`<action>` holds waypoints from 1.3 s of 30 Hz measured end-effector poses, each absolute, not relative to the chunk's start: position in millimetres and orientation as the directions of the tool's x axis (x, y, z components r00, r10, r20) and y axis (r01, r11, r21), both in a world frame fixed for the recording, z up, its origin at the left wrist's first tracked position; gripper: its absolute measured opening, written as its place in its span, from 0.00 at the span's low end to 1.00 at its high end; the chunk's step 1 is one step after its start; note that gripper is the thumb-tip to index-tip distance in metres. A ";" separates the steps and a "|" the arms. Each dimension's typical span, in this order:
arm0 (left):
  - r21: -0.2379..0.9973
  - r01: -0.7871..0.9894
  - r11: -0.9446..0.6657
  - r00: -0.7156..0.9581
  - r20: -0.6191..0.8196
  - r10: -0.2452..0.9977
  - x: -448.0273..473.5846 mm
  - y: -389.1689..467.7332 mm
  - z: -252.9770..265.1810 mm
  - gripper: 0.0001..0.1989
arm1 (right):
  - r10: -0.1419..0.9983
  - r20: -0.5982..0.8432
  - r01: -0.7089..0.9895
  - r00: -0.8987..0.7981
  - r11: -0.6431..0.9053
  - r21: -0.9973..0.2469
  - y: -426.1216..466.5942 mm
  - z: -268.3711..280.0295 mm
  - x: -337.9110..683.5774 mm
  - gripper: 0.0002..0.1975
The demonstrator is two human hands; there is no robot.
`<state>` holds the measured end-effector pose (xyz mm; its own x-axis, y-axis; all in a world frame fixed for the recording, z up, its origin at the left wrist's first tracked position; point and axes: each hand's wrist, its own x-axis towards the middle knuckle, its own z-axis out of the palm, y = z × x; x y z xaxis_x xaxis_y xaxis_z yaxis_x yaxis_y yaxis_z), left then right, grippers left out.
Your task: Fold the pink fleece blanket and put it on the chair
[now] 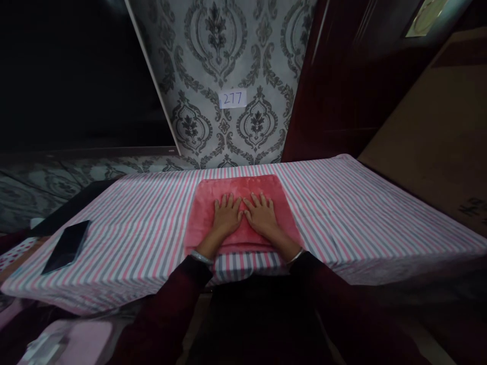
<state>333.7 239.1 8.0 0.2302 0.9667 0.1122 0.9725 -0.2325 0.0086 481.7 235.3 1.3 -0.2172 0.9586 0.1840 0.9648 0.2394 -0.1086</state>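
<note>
A plush pink-red cloth (262, 185), folded into a rough rectangle, lies flat on a striped tablecloth (152, 218). My left hand (227, 215) rests palm down on its middle with the fingers spread. Beside it my right hand (261, 215) also presses flat on the cloth, fingers spread, the two thumbs close together. Neither hand grips anything. A fold line runs along the cloth's near edge, and the parts under my palms are hidden.
A dark tablet or phone (67, 247) lies at the table's left. A cardboard box (437, 132) stands at the right. Behind the table are a large dark screen (76, 76) and a patterned wall with a paper label (233, 98) reading 277.
</note>
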 end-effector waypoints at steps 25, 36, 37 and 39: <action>0.032 0.973 -0.228 0.221 0.163 0.962 324.4 236.7 12.3 0.31 | 0.957 0.199 0.960 -0.213 0.243 -0.141 233.6 2.0 486.5 0.27; 0.052 0.998 -0.042 0.038 0.076 0.996 253.4 216.6 14.4 0.32 | 0.963 0.201 0.979 -0.179 0.195 -0.065 215.2 1.3 519.3 0.28; 0.067 0.997 -0.042 0.037 0.079 0.996 248.1 214.9 12.2 0.32 | 0.964 0.208 0.981 -0.168 0.185 -0.061 212.1 -1.5 524.6 0.28; 0.084 0.994 -0.073 0.065 0.098 0.993 240.2 213.8 7.6 0.32 | 0.963 0.226 0.983 -0.149 0.168 -0.067 207.6 -7.6 533.6 0.28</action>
